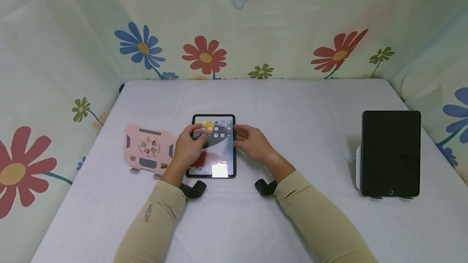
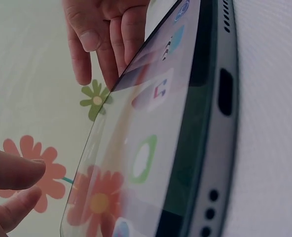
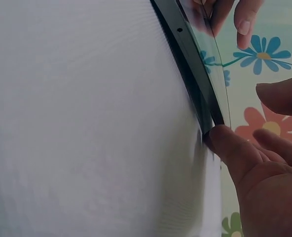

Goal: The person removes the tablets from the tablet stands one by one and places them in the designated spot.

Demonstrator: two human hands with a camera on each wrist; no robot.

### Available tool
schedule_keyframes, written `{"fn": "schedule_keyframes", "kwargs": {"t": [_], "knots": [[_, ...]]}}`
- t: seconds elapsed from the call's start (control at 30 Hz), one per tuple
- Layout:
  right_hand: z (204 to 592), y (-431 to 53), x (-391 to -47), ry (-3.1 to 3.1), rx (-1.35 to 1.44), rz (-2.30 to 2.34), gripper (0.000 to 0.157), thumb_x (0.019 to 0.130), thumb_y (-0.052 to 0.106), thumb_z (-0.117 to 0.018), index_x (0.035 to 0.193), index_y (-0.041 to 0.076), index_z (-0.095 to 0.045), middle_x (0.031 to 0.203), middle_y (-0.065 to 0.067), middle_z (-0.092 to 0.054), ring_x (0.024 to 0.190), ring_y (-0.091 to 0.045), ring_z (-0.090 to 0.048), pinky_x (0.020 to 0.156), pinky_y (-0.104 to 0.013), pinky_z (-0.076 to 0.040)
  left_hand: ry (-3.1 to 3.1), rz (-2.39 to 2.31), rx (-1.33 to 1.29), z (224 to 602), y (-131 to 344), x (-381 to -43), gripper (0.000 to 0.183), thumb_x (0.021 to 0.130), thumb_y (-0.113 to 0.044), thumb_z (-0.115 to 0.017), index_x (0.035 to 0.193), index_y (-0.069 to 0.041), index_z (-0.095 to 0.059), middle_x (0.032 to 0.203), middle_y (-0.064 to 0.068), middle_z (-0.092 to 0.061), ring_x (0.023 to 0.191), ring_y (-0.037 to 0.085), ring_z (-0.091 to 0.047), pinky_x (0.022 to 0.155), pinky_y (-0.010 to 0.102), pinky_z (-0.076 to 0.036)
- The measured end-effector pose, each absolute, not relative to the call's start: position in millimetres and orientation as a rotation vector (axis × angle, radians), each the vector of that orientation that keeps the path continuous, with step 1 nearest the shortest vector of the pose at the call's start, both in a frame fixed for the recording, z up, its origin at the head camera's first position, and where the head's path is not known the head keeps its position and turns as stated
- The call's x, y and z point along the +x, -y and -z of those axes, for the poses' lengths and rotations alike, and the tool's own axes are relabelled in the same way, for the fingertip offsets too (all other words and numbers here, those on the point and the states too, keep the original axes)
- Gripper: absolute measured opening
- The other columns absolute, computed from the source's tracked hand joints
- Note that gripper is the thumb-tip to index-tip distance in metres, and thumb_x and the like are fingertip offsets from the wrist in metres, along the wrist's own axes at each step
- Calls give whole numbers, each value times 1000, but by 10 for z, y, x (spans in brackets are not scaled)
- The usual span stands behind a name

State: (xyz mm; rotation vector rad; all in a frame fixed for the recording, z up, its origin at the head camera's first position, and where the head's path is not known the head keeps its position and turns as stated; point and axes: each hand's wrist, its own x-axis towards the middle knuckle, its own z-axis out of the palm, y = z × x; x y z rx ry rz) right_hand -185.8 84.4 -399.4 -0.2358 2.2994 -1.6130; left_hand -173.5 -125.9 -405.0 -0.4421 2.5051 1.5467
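A tablet [image 1: 218,146] with its screen lit and rows of app icons lies on the white cloth at the middle of the table. My left hand [image 1: 189,144] is over its left part, thumb and fingers above the screen and apart from each other. At the tablet's right edge is my right hand [image 1: 254,142]; a fingertip [image 3: 219,136] touches the edge in the right wrist view. The left wrist view looks along the tablet's port side [image 2: 226,91]. Partly behind my left hand stands a pink tablet stand [image 1: 138,146] with a round cutout.
On the far right, a second tablet [image 1: 391,153] with a dark screen leans upright on a white stand [image 1: 358,167]. Flowered curtains [image 1: 285,23] hang behind and beside the table [image 1: 278,222]. Black wrist cameras [image 1: 196,190] are strapped at both wrists.
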Motion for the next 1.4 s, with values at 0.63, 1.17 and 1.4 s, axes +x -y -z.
{"fn": "schedule_keyframes", "kwargs": {"t": [0.63,1.17,1.4], "knots": [[4012,-819,-1852,-2310,-190,1575,64,95,16,-69,149,-3,-40,148,-19,-47,133,-29,-51,104,-37,-44,-2533,-1530,-411,4076,1272,-1732,53,100,-34,-61,150,-25,-44,159,14,-32,140,34,-37,110,54,-35],[3971,-797,-1817,-2338,-203,1519,69,96,25,-69,151,-2,-37,152,-18,-43,135,-29,-48,107,-40,-42,-2552,-1508,-403,4079,1264,-1742,56,100,-36,-62,151,-23,-43,158,13,-34,140,34,-37,111,53,-34],[3974,-802,-1816,-2310,-197,1544,71,96,25,-69,152,0,-35,152,-18,-42,136,-29,-47,107,-41,-42,-2575,-1489,-396,4087,1256,-1743,57,99,-37,-62,151,-22,-43,157,13,-36,140,33,-37,112,54,-32]]}}
